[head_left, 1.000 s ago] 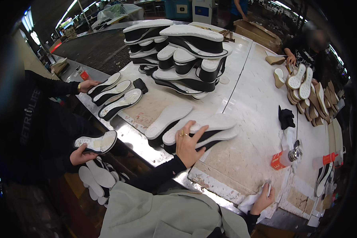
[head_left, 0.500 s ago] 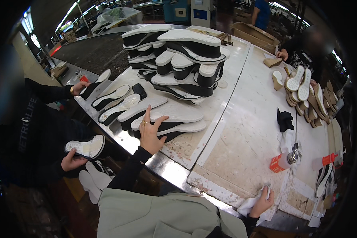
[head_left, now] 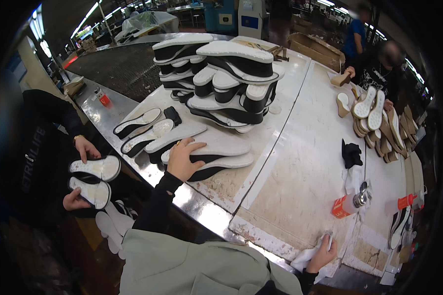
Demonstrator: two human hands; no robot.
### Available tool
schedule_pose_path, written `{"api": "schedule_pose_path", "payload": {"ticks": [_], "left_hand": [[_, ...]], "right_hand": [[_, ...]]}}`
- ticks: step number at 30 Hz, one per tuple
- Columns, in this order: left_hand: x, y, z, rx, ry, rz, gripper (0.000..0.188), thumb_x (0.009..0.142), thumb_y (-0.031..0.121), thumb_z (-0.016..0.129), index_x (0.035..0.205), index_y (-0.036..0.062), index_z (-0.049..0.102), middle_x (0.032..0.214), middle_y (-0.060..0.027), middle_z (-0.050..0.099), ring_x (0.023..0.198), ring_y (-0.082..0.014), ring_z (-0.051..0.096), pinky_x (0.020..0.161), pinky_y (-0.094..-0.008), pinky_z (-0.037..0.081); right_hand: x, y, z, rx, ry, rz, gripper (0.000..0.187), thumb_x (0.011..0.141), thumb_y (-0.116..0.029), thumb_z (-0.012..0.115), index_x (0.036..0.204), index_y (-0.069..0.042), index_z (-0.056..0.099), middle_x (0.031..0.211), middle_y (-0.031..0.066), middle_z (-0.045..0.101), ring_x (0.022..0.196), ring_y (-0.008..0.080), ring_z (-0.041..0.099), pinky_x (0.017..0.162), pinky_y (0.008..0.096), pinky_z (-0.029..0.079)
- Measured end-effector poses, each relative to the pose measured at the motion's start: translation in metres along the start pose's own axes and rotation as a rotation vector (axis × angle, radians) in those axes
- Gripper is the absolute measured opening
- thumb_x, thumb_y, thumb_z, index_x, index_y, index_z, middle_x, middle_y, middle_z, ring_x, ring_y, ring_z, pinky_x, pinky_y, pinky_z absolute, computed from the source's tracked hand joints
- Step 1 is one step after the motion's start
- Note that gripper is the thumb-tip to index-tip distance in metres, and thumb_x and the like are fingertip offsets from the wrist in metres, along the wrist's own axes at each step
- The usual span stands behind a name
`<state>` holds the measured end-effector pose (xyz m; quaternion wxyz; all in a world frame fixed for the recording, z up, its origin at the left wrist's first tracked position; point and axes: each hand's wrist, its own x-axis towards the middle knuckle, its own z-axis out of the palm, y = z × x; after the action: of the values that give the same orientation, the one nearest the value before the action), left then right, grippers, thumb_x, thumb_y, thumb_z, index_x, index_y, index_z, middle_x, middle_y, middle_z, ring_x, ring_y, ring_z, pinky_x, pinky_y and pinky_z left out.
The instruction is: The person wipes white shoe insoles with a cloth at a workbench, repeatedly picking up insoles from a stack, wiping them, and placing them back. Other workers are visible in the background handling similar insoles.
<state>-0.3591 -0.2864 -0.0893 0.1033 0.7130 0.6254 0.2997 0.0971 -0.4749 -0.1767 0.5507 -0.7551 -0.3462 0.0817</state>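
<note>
My left hand (head_left: 183, 160) lies over the heel ends of two white-topped black wedge shoe soles, its fingers spread. The fingers touch the farther sole (head_left: 229, 146); the thumb is by the nearer sole (head_left: 226, 163). Another wedge sole (head_left: 179, 136) rests just beyond my hand. My right hand (head_left: 323, 254) pinches a crumpled white cloth (head_left: 305, 259) at the table's near edge. Behind the left hand rises a stack of black-and-white wedge soles (head_left: 226, 91). Two flatter soles (head_left: 145, 137) and a small black object (head_left: 172, 115) lie left of it.
An orange-labelled bottle (head_left: 347, 205) and a crumpled black cloth (head_left: 352, 153) stand on the white table (head_left: 290, 182). At left, a co-worker's hands (head_left: 79, 196) hold two soles (head_left: 96, 169). Another person is behind a pile of beige wedge soles (head_left: 376, 115) at far right.
My left hand has shifted slightly left, its fingers now lower over the soles. The left co-worker has brought a second sole down beside the first. The right hand keeps the cloth.
</note>
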Motion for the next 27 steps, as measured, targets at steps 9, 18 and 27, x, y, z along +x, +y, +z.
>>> {"api": "schedule_pose_path", "payload": {"ticks": [9, 18, 27], "left_hand": [[0.033, 0.015, -0.039, 0.108, -0.095, 0.079, 0.045, 0.062, 0.012, 0.084, 0.105, 0.0118, 0.073, 0.109, -0.0152, 0.063, 0.106, -0.0341, 0.058, 0.095, -0.0402, 0.045], [0.215, 0.142, -0.037, 0.151, 0.269, 0.683, 0.064, 0.065, -0.004, 0.065, 0.126, 0.0116, 0.056, 0.135, -0.0184, 0.05, 0.123, -0.0397, 0.048, 0.104, -0.0417, 0.041], [0.262, 0.183, -0.068, 0.233, 0.069, 0.785, 0.068, 0.052, -0.006, 0.078, 0.117, 0.0106, 0.064, 0.107, -0.0134, 0.067, 0.103, -0.0334, 0.062, 0.095, -0.0389, 0.046]], "right_hand": [[-0.003, 0.002, 0.003, 0.118, 0.047, 0.012, 0.017, 0.089, -0.006, 0.063, 0.075, 0.0, 0.054, 0.072, 0.0005, 0.052, 0.071, 0.0108, 0.045, 0.07, 0.0272, 0.039], [-0.003, 0.004, 0.003, 0.138, 0.104, -0.045, 0.012, 0.088, -0.004, 0.065, 0.081, 0.003, 0.059, 0.072, 0.0016, 0.053, 0.072, 0.0114, 0.046, 0.07, 0.0276, 0.04], [0.041, -0.046, -0.031, 0.086, 0.197, -0.158, 0.009, 0.085, -0.003, 0.068, 0.086, 0.004, 0.062, 0.076, 0.007, 0.056, 0.073, 0.0164, 0.051, 0.069, 0.0303, 0.043]]}}
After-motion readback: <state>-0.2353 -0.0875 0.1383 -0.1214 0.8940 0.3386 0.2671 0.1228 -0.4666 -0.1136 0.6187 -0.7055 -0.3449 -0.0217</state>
